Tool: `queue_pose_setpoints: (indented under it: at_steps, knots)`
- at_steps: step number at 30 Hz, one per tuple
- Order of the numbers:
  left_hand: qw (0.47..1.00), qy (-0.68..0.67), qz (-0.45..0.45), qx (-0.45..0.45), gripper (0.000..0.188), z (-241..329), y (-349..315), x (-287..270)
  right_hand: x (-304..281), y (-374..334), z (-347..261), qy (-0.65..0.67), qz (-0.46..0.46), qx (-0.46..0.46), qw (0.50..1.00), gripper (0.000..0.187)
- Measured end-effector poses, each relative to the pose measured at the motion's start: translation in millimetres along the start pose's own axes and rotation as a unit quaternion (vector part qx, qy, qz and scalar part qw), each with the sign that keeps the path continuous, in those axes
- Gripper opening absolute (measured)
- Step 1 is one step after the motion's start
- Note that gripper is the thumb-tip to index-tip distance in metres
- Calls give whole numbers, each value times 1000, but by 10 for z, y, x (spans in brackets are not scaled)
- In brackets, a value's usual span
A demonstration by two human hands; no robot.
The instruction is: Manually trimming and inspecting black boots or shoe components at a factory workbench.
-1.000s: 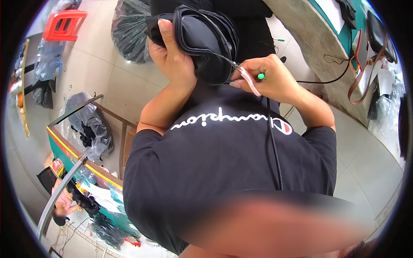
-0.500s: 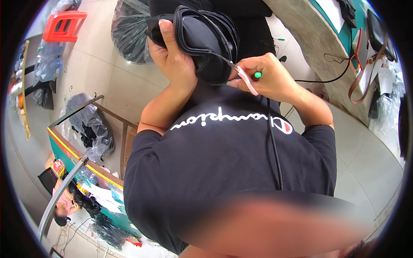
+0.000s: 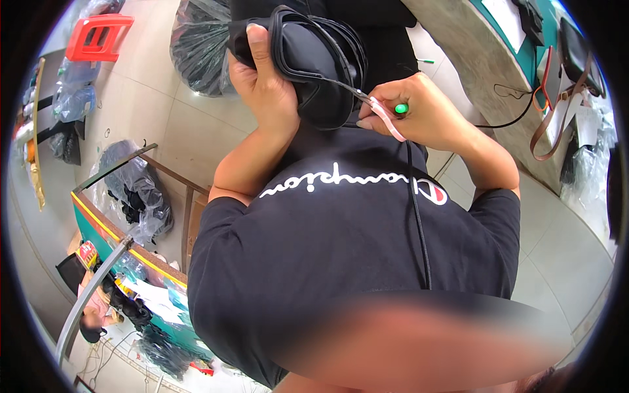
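Left hand (image 3: 272, 92): grip clamped on black bundle (image 3: 311, 56), thumb up its side. Bundle's at the lap (image 3: 393, 46); can't tell if resting there. Right hand (image 3: 422, 112): grip clamped on pink-handled tool (image 3: 388, 120), metal tip at bundle's edge. Green-ended stick (image 3: 401, 108) pokes out.

Mostly smooth black material, shiny plastic and matt cloth around me.
My black bundle (image 3: 304, 56): smooth, soft sheen, cloth or leather-look, can't tell which. My hand tool (image 3: 385, 118): smooth pink plastic-looking handle, grey metal tip. Green rod end (image 3: 401, 109): glossy plastic look. My shirt (image 3: 354, 242): matt cloth. Floor (image 3: 144, 85): smooth, shiny tile. Red stool (image 3: 77, 40): glossy plastic. White paper (image 3: 157, 301) inside the yellow edge of the green tabletop (image 3: 92, 226): matt.
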State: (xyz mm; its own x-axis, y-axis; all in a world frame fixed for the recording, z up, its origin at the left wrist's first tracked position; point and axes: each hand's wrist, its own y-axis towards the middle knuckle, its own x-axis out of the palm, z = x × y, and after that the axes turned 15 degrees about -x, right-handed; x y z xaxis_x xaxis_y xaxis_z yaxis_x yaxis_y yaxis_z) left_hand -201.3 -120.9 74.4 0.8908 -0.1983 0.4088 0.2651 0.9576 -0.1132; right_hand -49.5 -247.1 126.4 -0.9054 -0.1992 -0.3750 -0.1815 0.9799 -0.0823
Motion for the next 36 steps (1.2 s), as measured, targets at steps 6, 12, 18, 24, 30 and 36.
queue_pose_setpoints:
  at_steps: [6, 12, 18, 24, 30, 36]
  knots:
    - [999, -19, 31, 18, 29, 20, -3, 28, 118, 42, -33, 70, 22, 0, 997, 10]
    - [998, -37, 42, 17, 30, 20, -9, 42, 207, 60, -7, 124, 37, 3, 992, 9]
    - [999, -13, 45, 23, 28, 10, -7, 36, 188, 67, -13, 125, 40, 5, 991, 9]
    - [1000, 10, -2, 5, 23, 38, -14, 21, 108, 38, 13, 20, 24, 5, 1000, 10]
    - [1000, 17, -9, 7, 22, 41, -26, 30, 33, 44, 5, -81, 21, -47, 995, 13]
    - [998, 36, -38, 19, 22, 25, -27, 28, -39, 78, -55, -102, -3, -49, 994, 13]
